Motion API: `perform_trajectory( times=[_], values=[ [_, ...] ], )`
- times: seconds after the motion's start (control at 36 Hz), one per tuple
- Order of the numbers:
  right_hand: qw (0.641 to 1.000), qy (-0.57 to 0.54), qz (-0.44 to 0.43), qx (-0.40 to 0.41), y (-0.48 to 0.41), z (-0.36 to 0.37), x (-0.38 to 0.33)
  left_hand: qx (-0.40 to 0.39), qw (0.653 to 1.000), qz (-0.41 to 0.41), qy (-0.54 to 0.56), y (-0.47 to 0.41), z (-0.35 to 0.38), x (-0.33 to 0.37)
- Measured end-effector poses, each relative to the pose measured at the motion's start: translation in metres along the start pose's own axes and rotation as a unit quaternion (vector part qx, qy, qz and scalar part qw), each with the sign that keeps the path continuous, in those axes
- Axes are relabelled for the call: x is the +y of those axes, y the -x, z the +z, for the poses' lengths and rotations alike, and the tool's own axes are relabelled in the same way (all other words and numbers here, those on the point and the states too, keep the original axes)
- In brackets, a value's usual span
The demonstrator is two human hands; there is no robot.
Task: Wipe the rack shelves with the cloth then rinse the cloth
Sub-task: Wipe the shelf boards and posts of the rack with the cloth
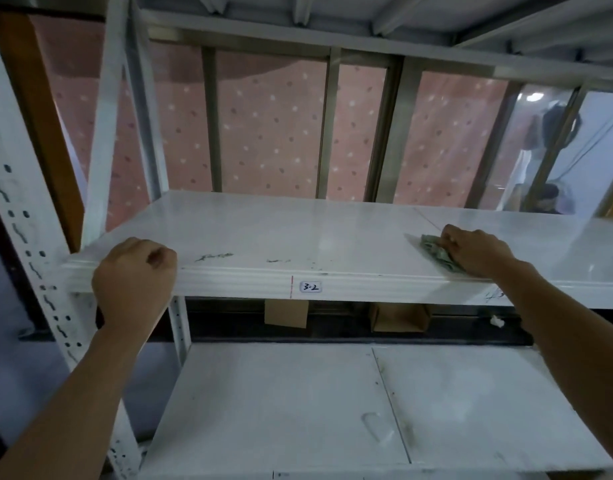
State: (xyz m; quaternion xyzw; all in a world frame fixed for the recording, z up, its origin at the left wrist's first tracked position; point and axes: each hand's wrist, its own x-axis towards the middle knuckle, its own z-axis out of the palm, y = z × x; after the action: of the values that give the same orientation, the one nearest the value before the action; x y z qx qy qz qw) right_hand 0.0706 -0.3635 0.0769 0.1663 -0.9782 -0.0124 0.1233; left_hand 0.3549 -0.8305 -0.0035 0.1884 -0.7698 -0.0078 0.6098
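A white metal rack fills the view. Its middle shelf [298, 233] is at hand height, with a front lip labelled "3-2" and dark smudges near the front edge. My right hand [478, 254] presses a crumpled greenish cloth [435, 252] flat onto the right part of this shelf, close to the front edge. My left hand [133, 275] is curled over the shelf's front lip at the left end, gripping it. A lower shelf [298, 403] lies below, marked with scratches and stains.
A perforated white upright [31, 244] stands at the left, with a slanted brace behind it. An upper shelf's underside [332, 15] is overhead. Behind the rack are window bars and a pink dotted curtain [270, 126]. Cardboard pieces [286, 313] hang under the middle shelf.
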Motion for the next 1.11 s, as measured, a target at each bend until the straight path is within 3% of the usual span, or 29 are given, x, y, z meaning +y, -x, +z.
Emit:
perform_trajectory(
  times=[0.25,0.56,0.94,1.11],
  values=[
    [0.999,0.029,0.025,0.006,0.026,-0.003,-0.022,-0.024,0.999,0.003,-0.031,0.01,0.0,0.001],
    [0.998,0.043,0.027,0.034,0.05,-0.012,-0.099,-0.041,0.997,0.043,0.042,0.009,-0.01,-0.004],
    [0.997,0.008,-0.008,0.076,0.065,-0.021,-0.252,-0.143,0.971,0.063,0.181,-0.001,-0.026,-0.034],
    [0.995,-0.015,-0.032,0.097,0.073,-0.025,-0.334,-0.169,0.952,0.109,0.232,0.002,-0.029,-0.058]
  ],
)
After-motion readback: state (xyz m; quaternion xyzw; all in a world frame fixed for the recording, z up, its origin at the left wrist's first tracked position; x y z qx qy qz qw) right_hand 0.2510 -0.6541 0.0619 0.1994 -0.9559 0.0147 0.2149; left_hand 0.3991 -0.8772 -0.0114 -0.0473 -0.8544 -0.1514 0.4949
